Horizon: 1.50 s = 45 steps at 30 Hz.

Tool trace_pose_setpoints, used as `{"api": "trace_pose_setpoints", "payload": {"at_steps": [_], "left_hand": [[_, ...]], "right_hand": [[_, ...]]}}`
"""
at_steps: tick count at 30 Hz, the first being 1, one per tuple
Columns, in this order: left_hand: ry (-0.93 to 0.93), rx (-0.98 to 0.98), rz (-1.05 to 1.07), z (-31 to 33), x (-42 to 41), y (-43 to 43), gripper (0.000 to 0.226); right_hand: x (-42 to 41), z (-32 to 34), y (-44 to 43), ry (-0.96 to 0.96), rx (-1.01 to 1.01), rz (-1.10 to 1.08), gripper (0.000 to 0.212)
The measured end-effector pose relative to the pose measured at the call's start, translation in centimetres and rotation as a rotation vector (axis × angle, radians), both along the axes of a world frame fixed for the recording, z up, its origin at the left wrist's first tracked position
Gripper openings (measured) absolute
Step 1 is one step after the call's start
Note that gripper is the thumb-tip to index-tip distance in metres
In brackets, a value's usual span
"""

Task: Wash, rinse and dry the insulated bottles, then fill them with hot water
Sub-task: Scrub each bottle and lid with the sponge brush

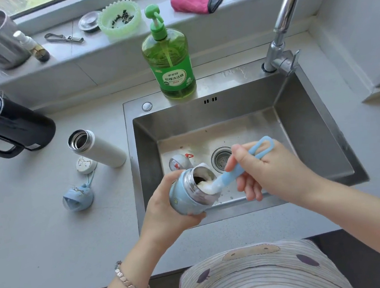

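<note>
A small blue insulated bottle (183, 195) is held just below the middle of the frame, over the front edge of the steel sink (311, 118), tilted with its foamy open mouth turned up and to the right. It is gripped round its body by the left hand (163, 210), whose fingers are curled about the bottle; a metal bracelet (132, 283) is worn on that wrist. A light blue bottle brush (229, 177) is pinched by the right hand (268, 172) between thumb and curled fingers, and its white sponge head is pushed into the bottle's mouth. A small lid (180, 162) is seen on the sink floor, just left of the drain (221, 159).

At centre left, on the grey counter (40, 232), a white insulated bottle (101, 150) is stood open, with a white cap (85, 165) touching its base and a blue cap (78, 198) placed lower down. A black kettle (12, 127) is set at the left edge. A green dish-soap pump bottle (171, 63) is stood at the sink's back rim, and the tap (285, 19) is mounted at upper right. A pink cloth (192, 0) is laid on the sill at the top.
</note>
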<state>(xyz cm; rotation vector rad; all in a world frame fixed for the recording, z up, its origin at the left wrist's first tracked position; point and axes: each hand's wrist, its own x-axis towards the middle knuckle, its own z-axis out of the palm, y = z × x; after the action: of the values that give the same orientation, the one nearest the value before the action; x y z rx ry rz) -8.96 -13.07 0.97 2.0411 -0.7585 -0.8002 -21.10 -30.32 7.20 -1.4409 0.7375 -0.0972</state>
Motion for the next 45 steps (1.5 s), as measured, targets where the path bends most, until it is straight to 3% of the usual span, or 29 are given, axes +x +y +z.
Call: {"api": "trace_pose_setpoints", "payload": {"at_steps": [7,11,15,19,23,26,30,37,40,45], "left_hand": [[0.031,-0.041,-0.039,0.2,-0.8,-0.5,0.084],[0.006,-0.114,-0.040,0.1,-1.2,-0.6,0.086],[-0.084,-0.260,0.025,0.0,-0.6,-0.5,0.075],[-0.090,-0.318,0.066,-0.1,-0.3,-0.2,0.074],[-0.081,-0.256,-0.030,-0.2,-0.3,-0.2,0.072],[-0.054,-0.192,-0.021,-0.1,0.2,-0.2,0.072],[-0.088,-0.041,-0.043,-1.1,0.5,-0.4,0.077],[-0.245,0.169,-0.194,-2.7,1.9,0.0,0.079],[-0.100,0.184,-0.135,-3.4,3.0,-0.1,0.061],[0.117,0.054,0.064,-5.0,3.7,-0.7,0.049]], "right_hand": [[1.4,-0.2,0.3,-0.024,0.098,-0.274,0.040],[2.1,-0.1,2.9,-0.028,0.069,-0.119,0.041],[1.8,0.9,2.2,0.007,0.048,0.015,0.039],[2.0,1.3,1.4,-0.074,0.046,0.082,0.036],[2.6,-0.1,1.9,-0.129,-0.204,0.137,0.033],[2.2,-1.1,1.1,-0.071,-0.273,0.083,0.033],[1.6,-2.0,2.0,0.035,-0.169,0.014,0.036],[-1.1,-1.2,-4.4,0.025,-0.078,-0.461,0.039],[-2.0,-2.2,-6.0,0.050,-0.076,-0.575,0.038],[-1.4,-4.7,-4.9,0.106,0.010,-0.554,0.037]]}}
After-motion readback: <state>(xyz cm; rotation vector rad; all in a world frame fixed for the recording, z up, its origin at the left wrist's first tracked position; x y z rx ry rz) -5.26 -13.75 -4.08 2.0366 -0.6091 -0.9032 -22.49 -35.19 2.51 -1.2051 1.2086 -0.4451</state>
